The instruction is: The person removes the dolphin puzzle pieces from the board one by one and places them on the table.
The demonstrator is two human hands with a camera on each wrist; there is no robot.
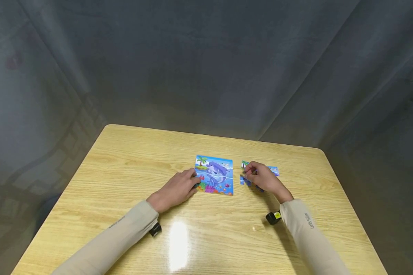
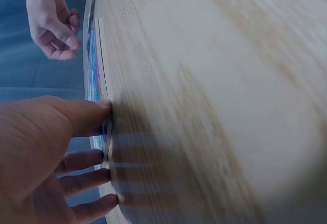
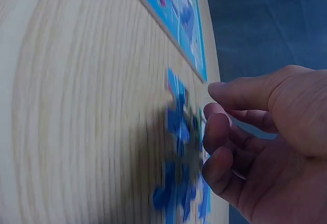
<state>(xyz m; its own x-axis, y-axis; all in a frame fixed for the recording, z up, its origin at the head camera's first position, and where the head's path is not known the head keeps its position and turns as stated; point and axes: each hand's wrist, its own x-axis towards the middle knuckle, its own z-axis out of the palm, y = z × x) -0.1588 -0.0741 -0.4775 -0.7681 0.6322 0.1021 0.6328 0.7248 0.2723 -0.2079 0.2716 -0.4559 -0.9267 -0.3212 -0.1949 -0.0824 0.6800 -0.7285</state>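
Leftmost, a pale sleeve [image 1: 124, 229] with a black device [image 1: 155, 230] under its cuff, reaching up the wood-grain desk [image 1: 124, 164]. Next, the left grip [image 1: 177, 187]: fingers loosely extended, not curled round anything, fingertips and thumb resting at the left edge of the dolphin picture board [image 1: 215, 175]. Thumb sits at the board's near-left part; seen from the left wrist, the other fingers spread along the edge. Board lies flat on the desk just right of this grip; shows dolphins, palm tree, coral.

Then a narrow strip of bare desk. Right of it, the puzzle pieces [image 1: 273, 170], blue with a palm at their far-left corner, grouped flat, with knobbed, uneven edges. Right grip [image 1: 265, 179] is over their near side and hides some. Its fingers are bent; from the right wrist, thumb and index tips stand a little apart, pieces directly below. Blurred there: cannot tell whether a piece is pinched.

Farther right, black device [image 1: 273, 217] at the wrist, then the lettered right sleeve [image 1: 309, 233]. Dark curtain [image 1: 206, 68] beyond the desk.
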